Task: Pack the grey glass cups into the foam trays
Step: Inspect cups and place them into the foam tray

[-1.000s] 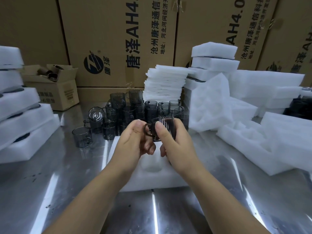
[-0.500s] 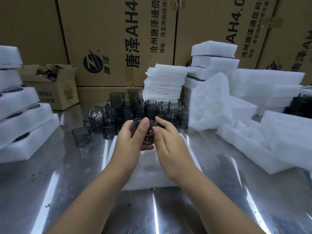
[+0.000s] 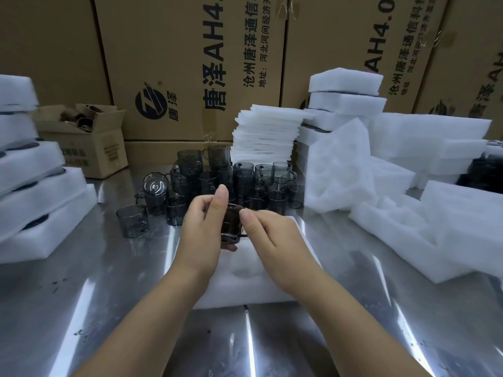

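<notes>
Head view: one packing station on a steel worktop.
Item in hand: grey glass cup, raised over the far half of the foam tray and not yet seated in it.
Left hand: fingers curled round the cup's left wall, thumb under the base, forefinger lifted above the rim.
Right hand: thumb tip at the cup's right rim, other fingers curled. Whether it truly grips cannot be told (the handle points toward this hand).
Axis: cup roughly upright, mouth up, slightly tilted.
Key relation: the tray's pocket lies below the cup and a little nearer. By my reading the move is down and toward the near edge, led by the left hand, which bears the cup.
Stock: loose cups crowded just beyond the tray's far edge.
Far right: foam sheets stacked. Empty trays heaped beside them.
Left: filled trays piled up, small carton behind.
Backdrop: large cartons.
Obstruction: nothing visible between cup and pocket. The right hand's curled fingers hang over the tray and may need to clear.
</notes>
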